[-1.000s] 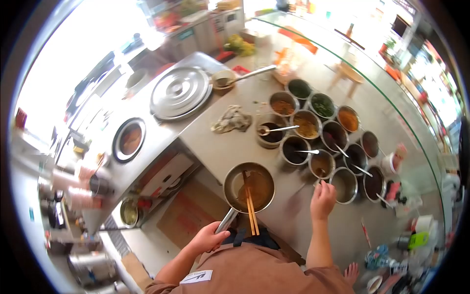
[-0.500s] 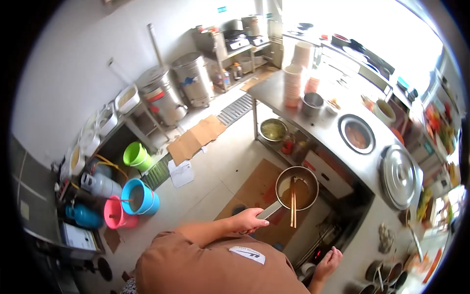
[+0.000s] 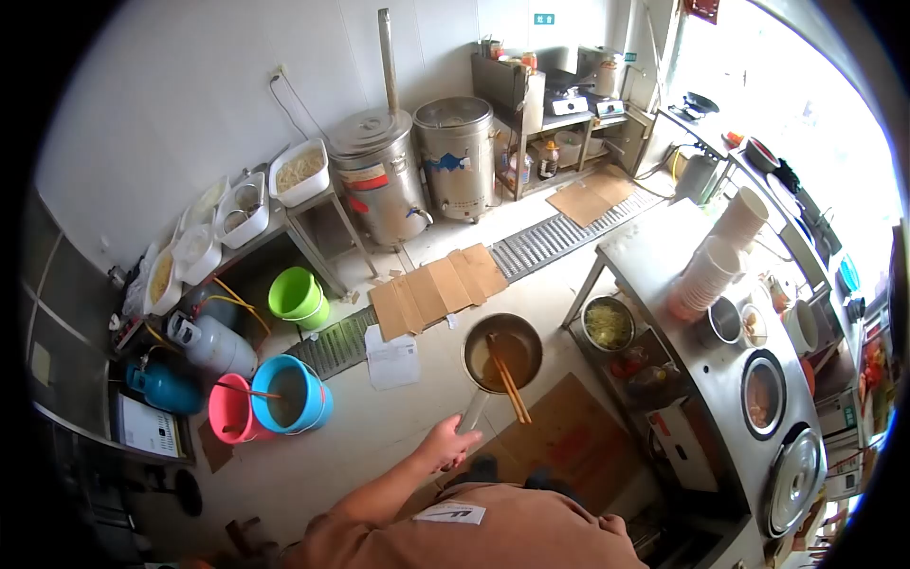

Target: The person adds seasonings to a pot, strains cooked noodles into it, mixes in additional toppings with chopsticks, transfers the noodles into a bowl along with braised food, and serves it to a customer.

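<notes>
Tiled kitchen floor (image 3: 370, 441) below, pan (image 3: 523, 332) held out over it, left hand (image 3: 450, 444) wrapped round the handle. 2 chopsticks (image 3: 506, 377) lean over the rim, so I'd keep it level and walk slow. Right hand (image 3: 614, 524) is mostly hidden, can't tell its state. Flattened cardboard (image 3: 436, 289) ahead, 2 steel drums (image 3: 374, 194) by the wall, steel counter (image 3: 654, 228) off right.

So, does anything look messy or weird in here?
Maybe the white paper on the floor, beside the flattened cardboard: it looks dropped there rather than put away. I see no spill around the pan in the left hand.
</notes>
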Tool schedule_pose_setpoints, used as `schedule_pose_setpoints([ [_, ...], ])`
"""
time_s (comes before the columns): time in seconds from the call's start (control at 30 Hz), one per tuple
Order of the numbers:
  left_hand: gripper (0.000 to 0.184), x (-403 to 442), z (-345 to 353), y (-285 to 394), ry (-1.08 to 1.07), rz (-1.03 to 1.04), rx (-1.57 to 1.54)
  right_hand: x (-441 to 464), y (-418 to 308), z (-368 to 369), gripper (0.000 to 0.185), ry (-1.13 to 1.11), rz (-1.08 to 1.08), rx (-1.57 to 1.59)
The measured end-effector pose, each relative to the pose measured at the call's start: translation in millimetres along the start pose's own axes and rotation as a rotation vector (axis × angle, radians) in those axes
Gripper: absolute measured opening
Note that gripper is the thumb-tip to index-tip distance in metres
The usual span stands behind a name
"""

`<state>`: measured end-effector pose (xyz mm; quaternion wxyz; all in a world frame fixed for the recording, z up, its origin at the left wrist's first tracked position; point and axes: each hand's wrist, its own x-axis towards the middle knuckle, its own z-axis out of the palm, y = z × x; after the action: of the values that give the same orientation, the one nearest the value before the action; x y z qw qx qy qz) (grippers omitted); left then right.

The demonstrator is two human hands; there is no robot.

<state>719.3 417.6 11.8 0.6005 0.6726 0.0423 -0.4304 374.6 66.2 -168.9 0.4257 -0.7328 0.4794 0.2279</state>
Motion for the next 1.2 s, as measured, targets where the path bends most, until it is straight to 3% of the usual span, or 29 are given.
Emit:
schedule_pose_setpoints([
  [0.13,0.028,40,-35,4,0.145,-0.026,-0.141,50,-43,-18,0.026,-0.034,-0.019,-0.164],
  [0.17,0.027,49,-42,13,0.197,-0.010,-0.222,101,-17,-7,0.030,0.051,-0.133,-0.314],
  [0.2,0.026,59,-49,21,0.248,0.009,-0.302,123,-35,-12,0.030,0.002,-0.050,-0.236],
  [0.27,0.024,83,-64,38,0.311,0.006,-0.348,180,-77,-11,0.028,-0.009,-0.158,-0.310],
  [0.33,0.023,106,-77,55,0.421,-0.006,-0.413,241,-123,-11,0.028,-0.038,-0.486,-0.505],
  [0.4,0.023,130,-94,77,0.486,-0.006,-0.440,271,-224,-19,0.025,-0.010,-0.508,-0.268],
  [0.53,0.021,173,-105,148,0.665,0.028,-0.525,349,-414,-47,0.025,-0.113,-0.702,-0.425],
  [0.6,0.021,193,-114,175,0.737,0.035,-0.552,367,-521,-70,0.025,-0.148,-0.668,-0.502],
  [0.63,0.021,205,-120,182,0.748,0.026,-0.569,374,-561,-81,0.025,-0.054,-0.912,-0.382],
  [0.67,0.020,217,-124,186,0.762,0.034,-0.574,398,-593,-85,0.027,-0.071,-0.841,-0.427],
  [0.77,0.019,257,-133,205,0.803,0.013,-0.629,420,-684,-104,0.028,0.062,-0.992,-0.320],
  [0.87,0.017,309,-153,215,0.820,0.024,-0.696,458,-727,-102,0.027,0.034,-0.923,-0.289],
  [0.93,0.021,346,-172,237,0.832,0.055,-0.737,483,-743,-100,0.026,-0.025,-0.962,-0.512],
  [0.97,0.021,365,-188,248,0.822,0.046,-0.736,488,-749,-101,0.027,-0.093,-0.791,-0.658],
  [1.03,0.020,397,-208,272,0.831,0.021,-0.728,500,-747,-101,0.027,-0.119,-0.665,-0.642],
  [1.2,0.020,457,-250,358,0.811,-0.022,-0.685,526,-771,-107,0.029,-0.187,-0.615,-0.441],
])
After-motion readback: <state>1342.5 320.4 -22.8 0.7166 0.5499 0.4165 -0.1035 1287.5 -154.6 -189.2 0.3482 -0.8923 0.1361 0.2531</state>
